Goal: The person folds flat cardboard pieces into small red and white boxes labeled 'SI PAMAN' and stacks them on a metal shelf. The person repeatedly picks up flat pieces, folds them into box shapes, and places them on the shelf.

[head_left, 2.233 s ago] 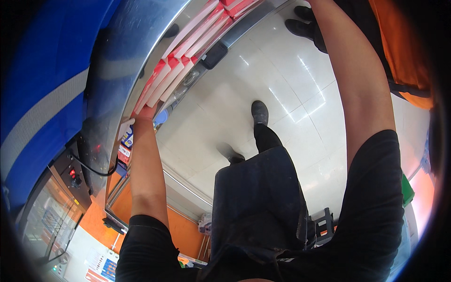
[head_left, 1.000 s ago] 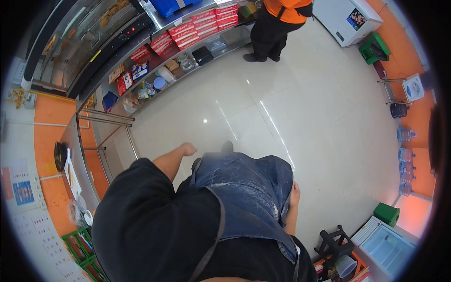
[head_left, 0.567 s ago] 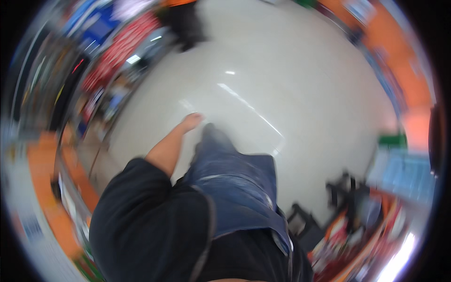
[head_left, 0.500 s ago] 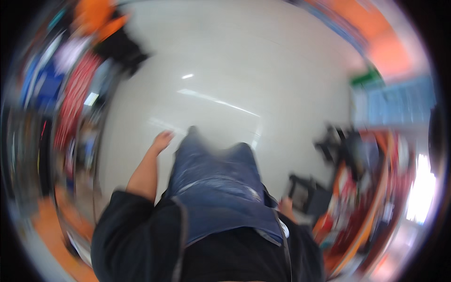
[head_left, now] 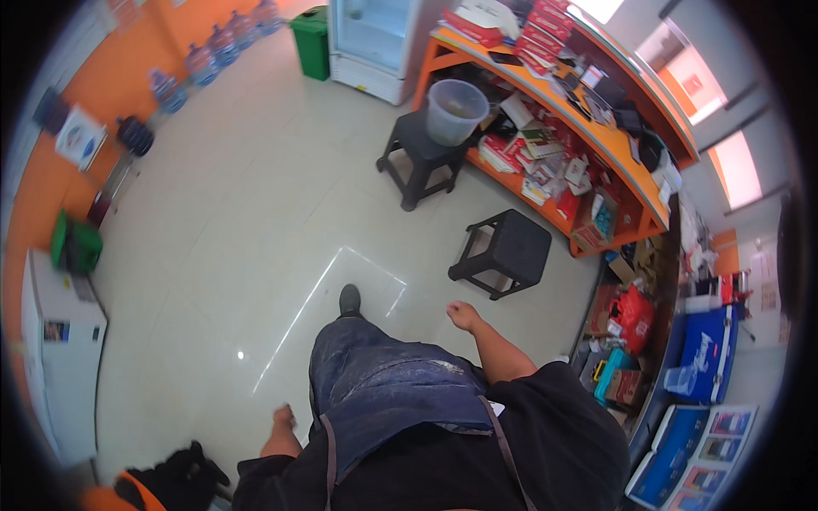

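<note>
My right hand swings forward beside my right thigh, its fingers curled in a loose fist with nothing seen in it. Low by my left hip hangs my left hand; it is small and a little blurred, so its fingers do not show clearly. Neither hand touches anything. Nearest to the right hand is a black plastic stool, standing apart from it on the floor. I wear a dark blue apron, and one dark shoe is stepping ahead.
Another black stool bears a clear plastic bucket. Behind it runs an orange counter with boxes on its shelves. A glass-door fridge, green bin, water bottles and white freezer line the walls.
My view has swung round to the right; the stools, counter and fridge have come nearer the middle. My right hand has come forward and my left hand has dropped back.
</note>
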Action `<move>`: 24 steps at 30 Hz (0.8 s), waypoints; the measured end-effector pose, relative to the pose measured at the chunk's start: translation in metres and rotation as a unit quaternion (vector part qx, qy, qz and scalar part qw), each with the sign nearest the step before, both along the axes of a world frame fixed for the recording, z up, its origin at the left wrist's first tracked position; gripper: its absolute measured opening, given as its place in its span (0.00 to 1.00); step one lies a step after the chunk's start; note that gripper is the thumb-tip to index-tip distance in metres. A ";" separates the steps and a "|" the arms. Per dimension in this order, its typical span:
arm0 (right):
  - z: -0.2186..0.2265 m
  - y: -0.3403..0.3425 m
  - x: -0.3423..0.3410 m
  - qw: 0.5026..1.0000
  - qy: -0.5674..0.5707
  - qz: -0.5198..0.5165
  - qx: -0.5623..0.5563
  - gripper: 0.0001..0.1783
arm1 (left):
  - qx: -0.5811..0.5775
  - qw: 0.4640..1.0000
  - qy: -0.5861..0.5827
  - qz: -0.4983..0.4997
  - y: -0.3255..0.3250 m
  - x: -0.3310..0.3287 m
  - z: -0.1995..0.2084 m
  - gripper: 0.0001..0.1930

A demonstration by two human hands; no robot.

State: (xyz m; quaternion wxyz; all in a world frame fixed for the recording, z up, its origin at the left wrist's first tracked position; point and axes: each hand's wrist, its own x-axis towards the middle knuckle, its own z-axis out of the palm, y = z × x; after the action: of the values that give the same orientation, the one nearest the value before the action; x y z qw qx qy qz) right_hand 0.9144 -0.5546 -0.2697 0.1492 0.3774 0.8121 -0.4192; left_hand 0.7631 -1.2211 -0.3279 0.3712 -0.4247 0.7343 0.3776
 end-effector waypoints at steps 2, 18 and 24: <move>-0.024 0.042 0.057 0.960 -0.195 0.179 0.088 0.22 | 0.081 0.995 0.046 -0.030 0.067 -0.128 -0.001 0.06; 0.037 0.147 0.050 0.768 0.012 -0.612 -0.192 0.13 | 0.331 0.762 0.423 -0.362 0.810 -0.543 0.222 0.27; 0.068 0.342 -0.013 0.749 0.223 -0.615 -0.104 0.14 | 0.393 0.697 0.417 -0.431 0.974 -0.473 0.286 0.34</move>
State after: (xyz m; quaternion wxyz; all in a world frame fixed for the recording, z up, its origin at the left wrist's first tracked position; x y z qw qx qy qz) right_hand 0.9012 -0.2126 -0.2013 -0.2880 0.6730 0.3662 -0.5744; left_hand 0.2903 -0.2470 -0.0415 0.2822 0.3236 0.7013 0.5690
